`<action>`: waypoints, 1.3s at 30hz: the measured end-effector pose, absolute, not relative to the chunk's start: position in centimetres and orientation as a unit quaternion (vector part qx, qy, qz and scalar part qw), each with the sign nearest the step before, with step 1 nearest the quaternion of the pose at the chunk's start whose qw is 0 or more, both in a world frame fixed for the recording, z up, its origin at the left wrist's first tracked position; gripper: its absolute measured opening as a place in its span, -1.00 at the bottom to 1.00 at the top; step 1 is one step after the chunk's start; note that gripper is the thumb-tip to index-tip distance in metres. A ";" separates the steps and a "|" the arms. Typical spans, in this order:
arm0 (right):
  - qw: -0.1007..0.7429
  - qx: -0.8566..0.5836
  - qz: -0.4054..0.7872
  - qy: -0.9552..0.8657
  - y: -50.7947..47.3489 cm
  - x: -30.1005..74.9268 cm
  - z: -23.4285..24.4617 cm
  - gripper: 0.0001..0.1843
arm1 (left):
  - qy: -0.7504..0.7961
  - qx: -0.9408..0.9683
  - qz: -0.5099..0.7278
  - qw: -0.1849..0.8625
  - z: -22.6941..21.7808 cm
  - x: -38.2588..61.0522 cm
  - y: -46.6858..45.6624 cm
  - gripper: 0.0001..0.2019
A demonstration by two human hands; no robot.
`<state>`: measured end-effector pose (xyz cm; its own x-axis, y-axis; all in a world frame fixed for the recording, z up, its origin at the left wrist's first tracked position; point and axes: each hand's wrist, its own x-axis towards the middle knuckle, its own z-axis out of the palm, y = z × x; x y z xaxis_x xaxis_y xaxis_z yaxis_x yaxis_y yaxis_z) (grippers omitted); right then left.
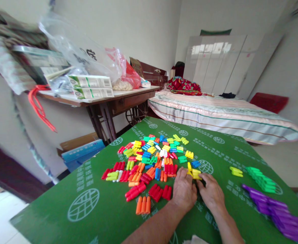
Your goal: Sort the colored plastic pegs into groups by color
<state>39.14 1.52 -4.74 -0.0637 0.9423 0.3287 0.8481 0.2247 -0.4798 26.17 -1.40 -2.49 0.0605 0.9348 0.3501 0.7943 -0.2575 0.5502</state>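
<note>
Yellow bullet-shaped plastic pieces (196, 174), lying side by side in a small group, are between my two hands on the green board. My left hand (184, 189) is closed, its fingertips on the left end of the yellow group and partly hiding it. From the right, my right hand (210, 194) pinches at the same group with thumb and fingers. One yellow piece (189, 166) stands up just beyond my left fingers. Left of my hands spread many similar pieces, among them red ones (155, 192), orange ones (143, 205) and a blue one (196, 164).
Purple pieces (278, 213), green pieces (262, 179) and a small yellow-green group (236, 171) lie at the right of the green board (113, 217). Behind are a cluttered side table (128, 96) and a bed (215, 113). A blue box (82, 154) stands below left.
</note>
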 end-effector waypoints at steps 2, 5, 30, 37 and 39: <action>0.296 -0.618 0.083 -0.724 1.6 39.2 -4.8 -0.71 | 0.596 0.721 0.338 0.104 -2.6 26.2 -1.3 -0.73; 0.301 -0.614 0.087 -0.724 1.7 39.2 -4.8 -0.74 | 0.589 0.721 0.352 0.097 -2.8 26.2 -1.2 -0.79; 0.311 -0.603 0.095 -0.728 1.6 39.4 -4.4 -0.73 | 0.570 0.711 0.384 0.147 -2.4 26.0 -1.3 -0.66; 0.297 -0.621 0.074 -0.722 1.4 39.1 -4.6 -0.58 | 0.578 0.716 0.362 0.151 -2.4 26.1 -1.3 -0.50; 0.283 -0.607 0.059 -0.740 1.4 39.3 -5.0 -0.50 | 0.585 0.714 0.353 0.153 -2.7 26.2 -1.3 -0.49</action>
